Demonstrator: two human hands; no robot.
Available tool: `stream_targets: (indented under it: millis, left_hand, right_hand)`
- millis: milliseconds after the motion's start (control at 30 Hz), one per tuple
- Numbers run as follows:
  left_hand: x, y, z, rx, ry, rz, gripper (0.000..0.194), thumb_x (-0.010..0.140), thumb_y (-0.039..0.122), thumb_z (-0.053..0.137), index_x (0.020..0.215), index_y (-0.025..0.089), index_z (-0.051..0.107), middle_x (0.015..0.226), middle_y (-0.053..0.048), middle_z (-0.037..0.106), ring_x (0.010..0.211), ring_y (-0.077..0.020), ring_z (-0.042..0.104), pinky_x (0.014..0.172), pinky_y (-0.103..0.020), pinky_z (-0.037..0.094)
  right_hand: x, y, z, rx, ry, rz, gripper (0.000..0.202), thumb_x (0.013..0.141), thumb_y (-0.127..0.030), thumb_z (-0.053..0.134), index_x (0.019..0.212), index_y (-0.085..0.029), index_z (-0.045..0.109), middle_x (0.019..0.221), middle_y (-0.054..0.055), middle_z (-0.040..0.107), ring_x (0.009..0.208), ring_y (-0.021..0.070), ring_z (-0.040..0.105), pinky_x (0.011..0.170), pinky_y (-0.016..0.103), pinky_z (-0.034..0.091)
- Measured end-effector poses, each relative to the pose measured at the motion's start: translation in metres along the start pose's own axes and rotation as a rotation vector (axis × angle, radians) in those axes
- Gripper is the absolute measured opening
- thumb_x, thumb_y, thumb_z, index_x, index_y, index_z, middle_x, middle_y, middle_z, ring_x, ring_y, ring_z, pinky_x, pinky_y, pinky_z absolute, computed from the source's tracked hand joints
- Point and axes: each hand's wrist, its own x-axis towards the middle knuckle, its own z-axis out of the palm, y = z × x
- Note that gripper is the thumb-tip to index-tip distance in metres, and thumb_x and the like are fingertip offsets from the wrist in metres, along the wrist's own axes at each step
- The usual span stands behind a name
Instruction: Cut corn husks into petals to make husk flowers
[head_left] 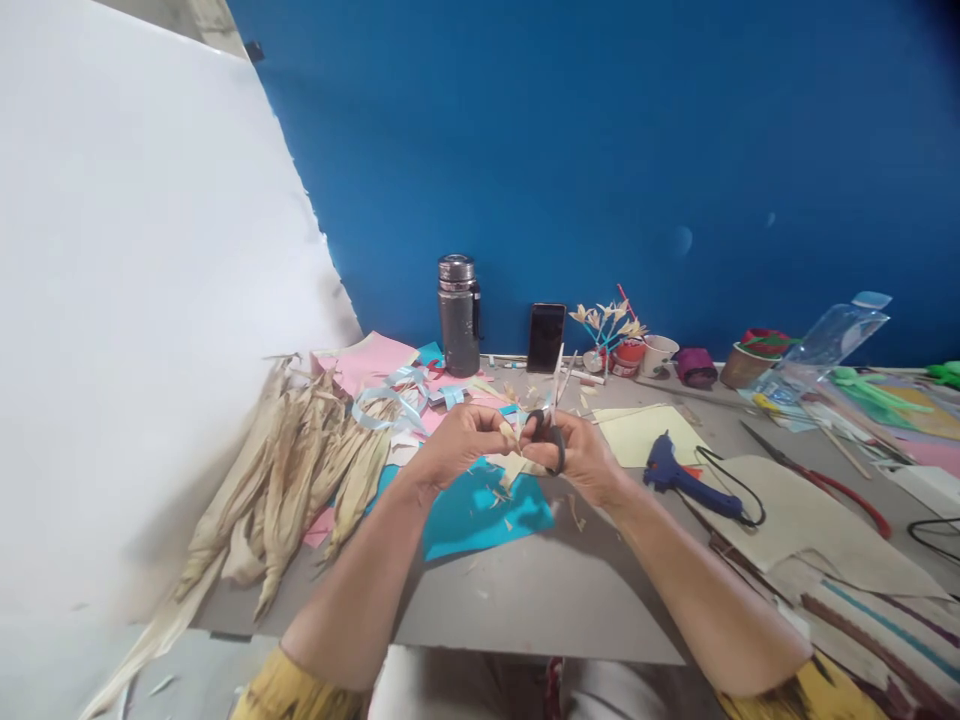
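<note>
Both hands meet above a blue sheet of paper that is littered with small pale scraps. My left hand is closed, pinching a small piece of dried husk at its fingertips. In my right hand is a pair of black-handled scissors, its blades pointing up and away from me. The right fingertips also come close to the husk piece; whether they touch it I cannot tell. A big bundle of dried husks lies to the left of my left forearm.
A grey flask, a phone and husk flowers stand along the blue wall. On the right lie a blue glue gun, red-handled shears, a clear plastic bottle and paper sheets. Pink paper lies back left.
</note>
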Motion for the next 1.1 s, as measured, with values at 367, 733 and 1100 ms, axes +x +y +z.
stream_targets:
  millis: [367,733,1100]
  left_hand:
    - [0.004,-0.005,0.012,-0.121,0.079,-0.064,0.016,0.063,0.025,0.077,0.062,0.015,0.064,0.062,0.001,0.059,0.058,-0.0108,0.052,0.062,-0.026,0.041]
    - [0.007,-0.014,0.038,-0.466,0.185,-0.033,0.026,0.064,0.031,0.080,0.059,0.016,0.058,0.064,0.001,0.059,0.066,-0.0112,0.054,0.069,-0.025,0.045]
    - [-0.001,-0.004,0.020,0.090,-0.079,0.015,0.020,0.068,0.028,0.077,0.060,0.015,0.065,0.066,0.000,0.059,0.062,-0.0112,0.049,0.061,-0.024,0.037]
  right_hand:
    - [0.005,0.008,0.009,0.009,0.183,-0.065,0.040,0.056,-0.038,0.087,0.079,-0.017,0.062,0.063,-0.005,0.055,0.054,0.0082,0.043,0.050,0.022,0.036]
    - [0.007,0.008,0.007,0.023,0.275,-0.082,0.037,0.060,-0.038,0.084,0.081,-0.017,0.062,0.065,-0.003,0.055,0.057,0.0098,0.045,0.052,0.023,0.038]
    - [0.004,-0.003,-0.017,0.000,-0.038,0.032,0.030,0.058,-0.028,0.082,0.081,-0.016,0.066,0.064,-0.003,0.058,0.054,0.0090,0.047,0.051,0.022,0.036]
